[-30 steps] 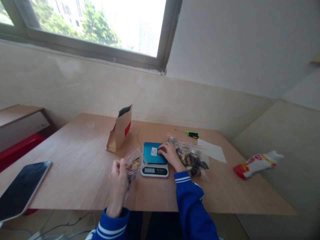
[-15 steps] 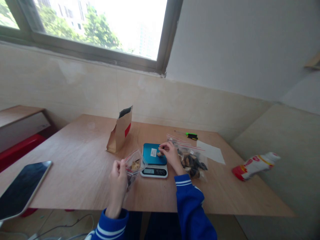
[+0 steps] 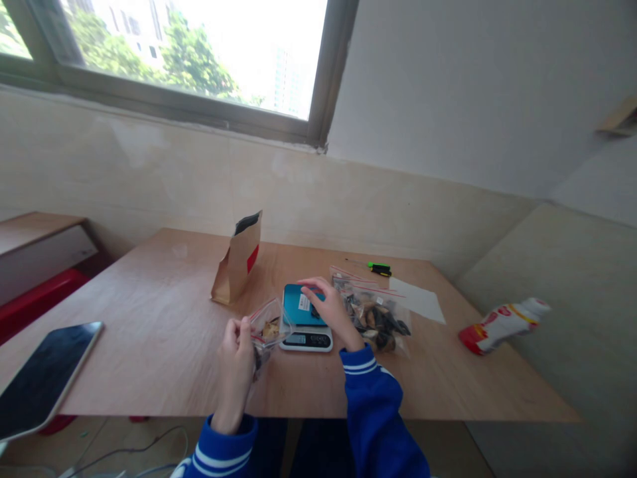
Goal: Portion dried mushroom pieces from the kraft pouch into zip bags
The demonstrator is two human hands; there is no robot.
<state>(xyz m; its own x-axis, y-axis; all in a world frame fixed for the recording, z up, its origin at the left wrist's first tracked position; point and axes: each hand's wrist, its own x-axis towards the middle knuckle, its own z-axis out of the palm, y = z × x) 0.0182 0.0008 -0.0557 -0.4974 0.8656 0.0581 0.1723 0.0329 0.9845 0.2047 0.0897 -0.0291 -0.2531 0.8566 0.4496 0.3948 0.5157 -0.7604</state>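
My left hand (image 3: 237, 348) is closed on the edge of a clear zip bag (image 3: 266, 338), its mouth tilted open toward the scale. Tan and dark dried pieces, perhaps dried mushrooms, show inside. A kitchen scale (image 3: 304, 337) with a blue top plate and a small lit display lies just right of that bag. Over the plate hovers my right hand (image 3: 328, 305), its fingers apart with nothing visible between them. Under it a small dark piece (image 3: 314, 311) rests on the plate, partly hidden by the hand.
Fuller zip bags (image 3: 375, 325) of dark dried pieces lie right of the scale, near white paper (image 3: 418, 297) and screwdrivers (image 3: 379, 269). A brown paper bag (image 3: 236, 265) stands at back left. A tablet (image 3: 44, 375) lies far left; a white-and-red bottle (image 3: 502, 325) stands right.
My right hand has let go of the small piece, leaving it on the scale plate, and has lifted slightly up and left with its fingers parted. The left hand keeps its hold.
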